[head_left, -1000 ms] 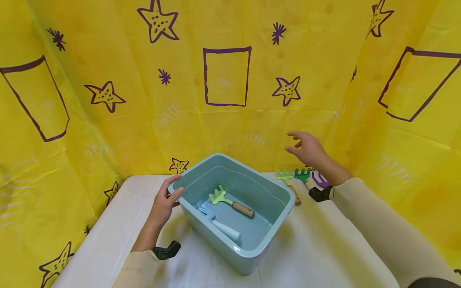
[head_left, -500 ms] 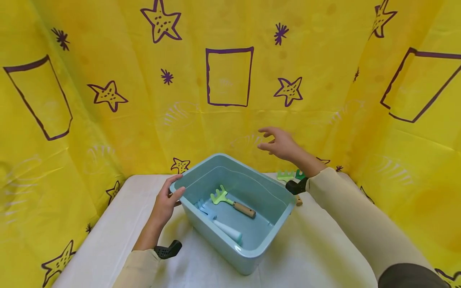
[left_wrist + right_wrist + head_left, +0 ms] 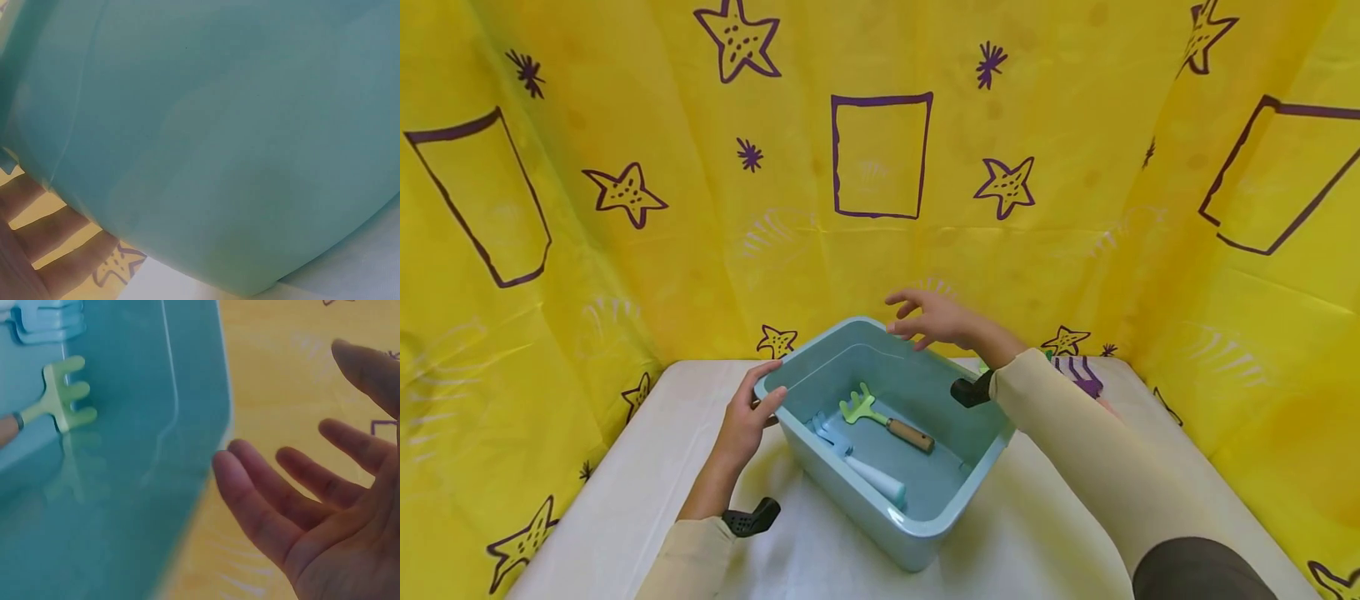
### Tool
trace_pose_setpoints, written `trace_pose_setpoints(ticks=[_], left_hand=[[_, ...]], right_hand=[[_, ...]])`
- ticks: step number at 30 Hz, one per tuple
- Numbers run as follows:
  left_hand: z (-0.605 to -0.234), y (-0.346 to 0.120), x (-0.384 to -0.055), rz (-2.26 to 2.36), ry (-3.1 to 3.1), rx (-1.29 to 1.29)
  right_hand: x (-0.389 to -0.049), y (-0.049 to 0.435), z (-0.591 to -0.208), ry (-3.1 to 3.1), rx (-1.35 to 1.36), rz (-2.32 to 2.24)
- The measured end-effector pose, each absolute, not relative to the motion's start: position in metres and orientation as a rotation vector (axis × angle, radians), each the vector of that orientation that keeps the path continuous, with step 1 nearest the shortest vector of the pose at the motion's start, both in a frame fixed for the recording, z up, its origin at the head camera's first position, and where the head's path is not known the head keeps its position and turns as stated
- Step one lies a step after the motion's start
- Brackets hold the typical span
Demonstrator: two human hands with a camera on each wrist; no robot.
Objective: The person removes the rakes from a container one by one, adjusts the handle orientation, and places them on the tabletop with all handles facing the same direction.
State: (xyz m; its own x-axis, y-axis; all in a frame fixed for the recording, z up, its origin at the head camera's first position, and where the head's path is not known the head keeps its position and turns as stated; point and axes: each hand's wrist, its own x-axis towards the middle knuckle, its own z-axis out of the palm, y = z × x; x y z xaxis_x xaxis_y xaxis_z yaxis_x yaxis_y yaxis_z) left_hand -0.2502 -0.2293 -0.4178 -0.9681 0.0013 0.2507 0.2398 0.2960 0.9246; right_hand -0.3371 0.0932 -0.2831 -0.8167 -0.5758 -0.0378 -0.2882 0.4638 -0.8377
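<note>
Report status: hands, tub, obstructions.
Left hand grips tub by rim. Right hand empty, near far rim. Green rake, blue rake inside. Right sleeve partly hides purple rake.

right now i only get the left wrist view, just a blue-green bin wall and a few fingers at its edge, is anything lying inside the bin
Observer: Yes. The head view shows two small rakes on the floor of the bin: a light-green rake with a wooden handle and a pale blue rake.

Operator: ok and the right hand, is it holding something

Observer: No. The right wrist view shows the right hand with nothing in its grasp.
</note>
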Motion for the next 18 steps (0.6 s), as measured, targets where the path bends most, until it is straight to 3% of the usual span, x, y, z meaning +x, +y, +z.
trace_pose_setpoints(ticks=[18], left_hand=[[-0.415,-0.229,-0.248,-1.761,-2.363,-0.220]], right_hand=[[-0.342,0.053,-0.340,2.234,-0.669,-1.134]])
